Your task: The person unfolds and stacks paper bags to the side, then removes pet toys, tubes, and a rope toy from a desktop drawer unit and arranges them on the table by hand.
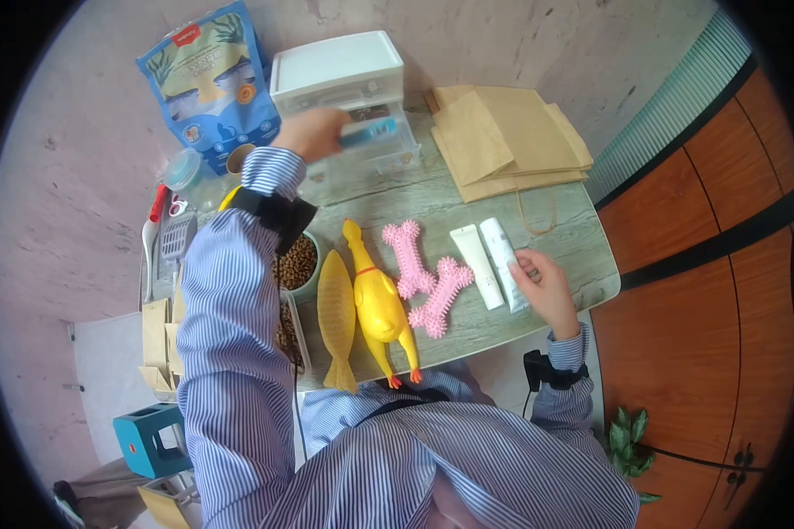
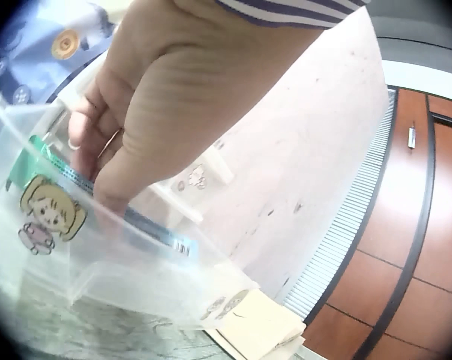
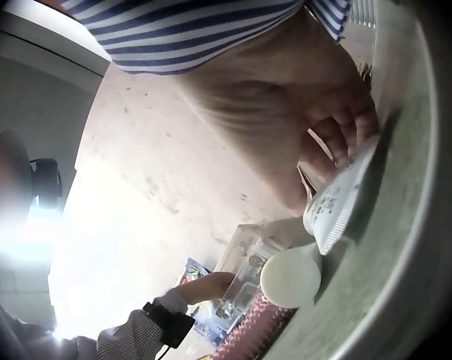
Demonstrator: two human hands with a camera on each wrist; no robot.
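My left hand [image 1: 313,132] is at the open clear drawer [image 2: 98,259] of the small drawer unit [image 1: 335,66]. It holds a slim teal-and-blue packet [image 2: 162,232] with a barcode at one end, blurred in the head view. The packet shows through the drawer's wall, which bears a cartoon girl. At the table's right side, my right hand [image 1: 545,286] grips the edge of a white tube [image 1: 501,251] between thumb and fingers. A second, cream-white tube [image 1: 476,264] lies alongside it. Left of the tubes are two pink spiky bone toys [image 1: 406,256].
A yellow rubber chicken [image 1: 379,304] and a fish-shaped toy [image 1: 336,317] lie mid-table. Bowls of brown kibble [image 1: 295,264] stand partly behind my left sleeve. Folded paper bags [image 1: 512,137] are at the back right, a blue pet food bag [image 1: 210,88] at the back left.
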